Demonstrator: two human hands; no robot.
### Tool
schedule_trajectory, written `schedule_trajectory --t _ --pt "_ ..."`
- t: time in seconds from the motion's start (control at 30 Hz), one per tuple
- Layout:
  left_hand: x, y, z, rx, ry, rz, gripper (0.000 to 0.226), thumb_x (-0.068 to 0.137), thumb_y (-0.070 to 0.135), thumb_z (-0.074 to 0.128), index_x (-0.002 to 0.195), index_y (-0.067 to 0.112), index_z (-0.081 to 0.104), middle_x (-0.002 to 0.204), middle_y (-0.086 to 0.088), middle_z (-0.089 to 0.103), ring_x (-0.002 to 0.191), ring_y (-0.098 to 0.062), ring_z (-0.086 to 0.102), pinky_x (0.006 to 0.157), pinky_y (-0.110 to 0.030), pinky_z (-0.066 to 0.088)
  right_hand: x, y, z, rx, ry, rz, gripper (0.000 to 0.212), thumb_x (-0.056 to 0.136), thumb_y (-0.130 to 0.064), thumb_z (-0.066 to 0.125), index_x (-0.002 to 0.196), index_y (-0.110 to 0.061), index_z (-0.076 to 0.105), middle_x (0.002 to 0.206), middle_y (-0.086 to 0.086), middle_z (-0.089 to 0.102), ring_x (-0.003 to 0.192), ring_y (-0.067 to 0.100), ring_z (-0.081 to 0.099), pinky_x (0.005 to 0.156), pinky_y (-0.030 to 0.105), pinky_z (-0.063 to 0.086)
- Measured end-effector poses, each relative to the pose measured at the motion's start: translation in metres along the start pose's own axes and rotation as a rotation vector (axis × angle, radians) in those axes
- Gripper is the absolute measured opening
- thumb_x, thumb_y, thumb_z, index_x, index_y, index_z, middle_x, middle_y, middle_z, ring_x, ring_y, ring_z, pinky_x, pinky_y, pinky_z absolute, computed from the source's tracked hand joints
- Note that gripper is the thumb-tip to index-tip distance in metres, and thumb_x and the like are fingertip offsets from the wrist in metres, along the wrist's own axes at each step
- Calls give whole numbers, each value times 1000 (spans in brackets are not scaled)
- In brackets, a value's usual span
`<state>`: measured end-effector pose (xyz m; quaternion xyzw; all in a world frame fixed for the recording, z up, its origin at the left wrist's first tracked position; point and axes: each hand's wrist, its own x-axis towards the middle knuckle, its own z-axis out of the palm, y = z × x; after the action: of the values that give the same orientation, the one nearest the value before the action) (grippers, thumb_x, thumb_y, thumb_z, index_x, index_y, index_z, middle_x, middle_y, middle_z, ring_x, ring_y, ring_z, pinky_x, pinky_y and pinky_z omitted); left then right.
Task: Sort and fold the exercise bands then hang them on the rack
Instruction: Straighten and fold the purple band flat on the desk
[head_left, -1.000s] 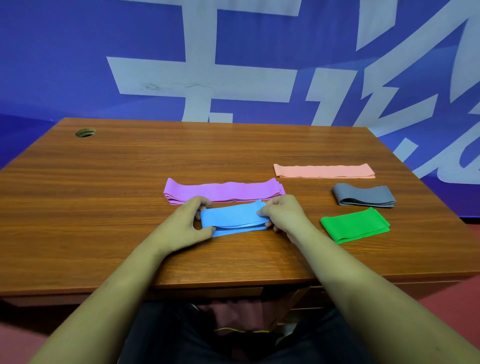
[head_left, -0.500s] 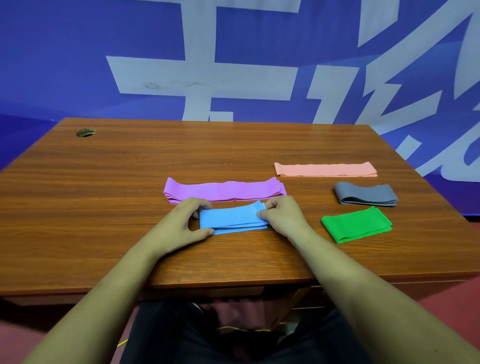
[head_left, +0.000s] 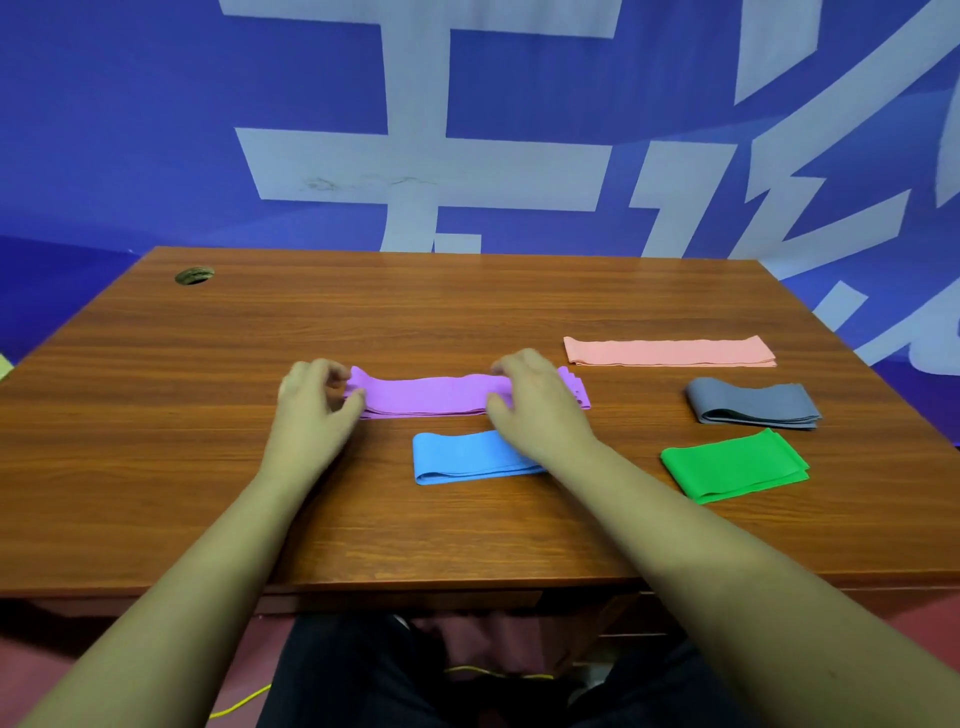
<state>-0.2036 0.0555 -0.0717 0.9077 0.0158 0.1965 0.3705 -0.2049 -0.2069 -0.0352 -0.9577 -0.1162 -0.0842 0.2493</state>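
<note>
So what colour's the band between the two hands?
Purple band, seen in the head view.

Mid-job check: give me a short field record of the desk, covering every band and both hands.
purple band: long folded stack, mid-table, a hand at each end
blue band: folded short, nearer the person, right end hidden by the right wrist
pink band: long, flat, far right
grey band: folded, right side
green band: folded, right, nearest the edge
left hand: fingers curled at the purple band's left end; grip unclear, blurred
right hand: over its right part; grip unclear
rack: not in view
</note>
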Motion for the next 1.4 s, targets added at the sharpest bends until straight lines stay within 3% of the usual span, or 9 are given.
schedule_trajectory --t 0.13,0.3,0.43,0.57,0.8,0.93,1.1,1.23,1.4 --pt "22 -10 10 135 -59 -394 55 83 44 64 119 4 54 117 -20 60 116 -40 50 99 -44 40 20 -17 22 -56 -196 -150 41 97 -25 50 134 -8 54 140 9 52 131 27 45 110 34 35" --pt "36 -6 24 304 -150 -529 65 77 58 61 114 5 63 125 -25 54 118 -42 45 99 -42 38 29 -14 47 -186 -292 -144 37 99 -30 42 116 -6 65 128 11 61 122 31 52 105 43 41" --pt "33 2 30 357 -164 -503 47 80 51 60 106 12 70 126 -22 50 118 -40 42 99 -42 35 28 -12 50 -211 -249 -174 38 99 -28 43 123 -7 63 135 8 58 124 28 51 108 38 37" --pt "27 0 27 261 -118 -354 21 81 38 63 81 17 59 98 -14 66 100 -37 55 83 -40 41 30 -11 52 -151 -230 -160 37 97 -26 46 122 -6 64 131 8 60 121 28 53 104 39 41" --pt "29 14 26 -27 -78 -282 15 81 17 65 84 10 52 77 -6 59 75 -28 53 58 -33 31 40 -16 40 -13 -284 -45 27 93 -24 49 100 -10 71 113 7 67 107 27 60 91 37 49" --pt "27 27 25 -291 -58 -266 19 78 18 69 84 15 52 74 -2 61 65 -19 51 57 -34 39 43 -28 30 294 -139 71 26 97 -25 52 98 -9 72 100 4 68 94 16 59 87 31 46" --pt "23 56 26 -498 -248 -70 37 75 15 80 98 21 52 81 -5 64 63 -14 56 56 -39 56 55 -47 14 1226 -296 552 49 95 -47 56 111 -1 62 98 20 72 90 29 71 90 44 57" --pt "23 58 30 -578 -363 19 48 73 13 83 108 19 50 100 -4 61 72 -11 56 69 -33 54 56 -35 6 1321 -255 603 47 85 -31 75 114 4 64 108 22 71 97 29 72 86 48 58" --pt "22 61 37 -648 -377 12 49 79 -7 73 117 7 46 98 -5 61 77 -8 59 71 -20 51 51 -27 7 1288 -258 582 34 83 -11 75 112 4 67 109 16 73 104 27 70 89 45 57"
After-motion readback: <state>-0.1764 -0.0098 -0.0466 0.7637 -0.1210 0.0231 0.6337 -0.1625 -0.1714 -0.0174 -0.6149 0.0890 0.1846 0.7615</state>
